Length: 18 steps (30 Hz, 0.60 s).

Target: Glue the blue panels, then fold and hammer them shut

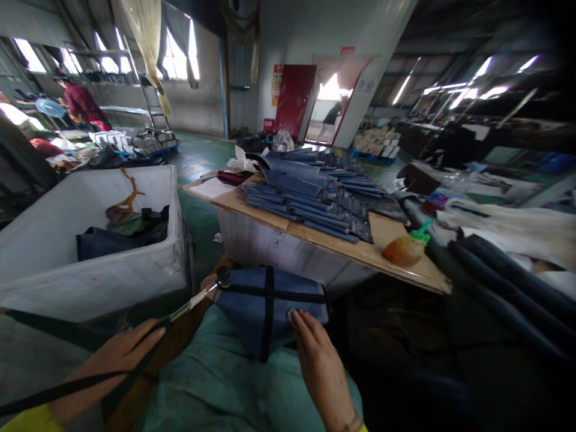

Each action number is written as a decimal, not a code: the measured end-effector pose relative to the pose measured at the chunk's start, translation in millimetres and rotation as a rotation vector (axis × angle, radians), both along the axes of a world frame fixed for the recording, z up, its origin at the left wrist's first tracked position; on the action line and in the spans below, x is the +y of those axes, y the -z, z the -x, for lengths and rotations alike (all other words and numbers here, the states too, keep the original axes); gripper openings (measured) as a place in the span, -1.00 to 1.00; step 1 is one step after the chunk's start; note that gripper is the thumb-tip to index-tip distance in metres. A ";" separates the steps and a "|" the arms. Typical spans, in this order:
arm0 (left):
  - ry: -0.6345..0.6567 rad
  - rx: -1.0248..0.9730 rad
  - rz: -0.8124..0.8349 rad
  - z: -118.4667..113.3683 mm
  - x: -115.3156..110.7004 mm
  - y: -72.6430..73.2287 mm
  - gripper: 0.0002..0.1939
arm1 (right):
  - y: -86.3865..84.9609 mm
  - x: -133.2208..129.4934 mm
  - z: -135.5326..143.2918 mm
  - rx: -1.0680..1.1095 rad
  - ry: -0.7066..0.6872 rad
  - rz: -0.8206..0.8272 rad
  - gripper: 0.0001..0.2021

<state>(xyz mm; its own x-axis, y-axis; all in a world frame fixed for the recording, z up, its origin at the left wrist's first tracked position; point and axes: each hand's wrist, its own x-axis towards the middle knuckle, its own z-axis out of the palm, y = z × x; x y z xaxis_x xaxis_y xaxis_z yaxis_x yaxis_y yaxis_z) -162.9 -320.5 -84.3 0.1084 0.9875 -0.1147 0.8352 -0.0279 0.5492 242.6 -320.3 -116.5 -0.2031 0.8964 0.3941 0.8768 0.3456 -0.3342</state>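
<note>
My left hand (pixel 119 354) is closed around a thin metal wand (pixel 182 311) with a dark rounded tip, much like a gas torch. A black hose or strap (pixel 67 387) trails from it along my forearm. The tip is beside the left end of a blue fabric bag (pixel 245 312) crossed by black straps, which rests on my green-covered lap (pixel 211 384). On the bag's right side, my right hand (pixel 319 360) has its fingers together, gripping the fabric near the edge; its thumb is mostly hidden.
Ahead, a cardboard-topped surface (pixel 202 195) bears stacked blue fabric pieces (pixel 292 204) and an orange-brown bottle with a green top (pixel 405 249). A white bin (pixel 135 270) with fabric stands left. Dark rolls (pixel 508 288) lie right. Two people are farther back.
</note>
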 end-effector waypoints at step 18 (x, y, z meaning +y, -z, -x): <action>-0.021 0.319 -0.339 -62.6 279.6 -88.3 -0.62 | -52.4 44.1 -58.0 0.161 0.285 0.099 -0.68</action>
<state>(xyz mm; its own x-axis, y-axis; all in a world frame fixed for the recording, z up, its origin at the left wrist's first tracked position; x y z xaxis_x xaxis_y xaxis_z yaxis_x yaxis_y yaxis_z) -100.3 -40.9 4.0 0.0992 0.9767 0.1904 0.9633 -0.1422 0.2276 300.6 -276.2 -64.1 0.1194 0.9437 0.3086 0.8666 0.0526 -0.4961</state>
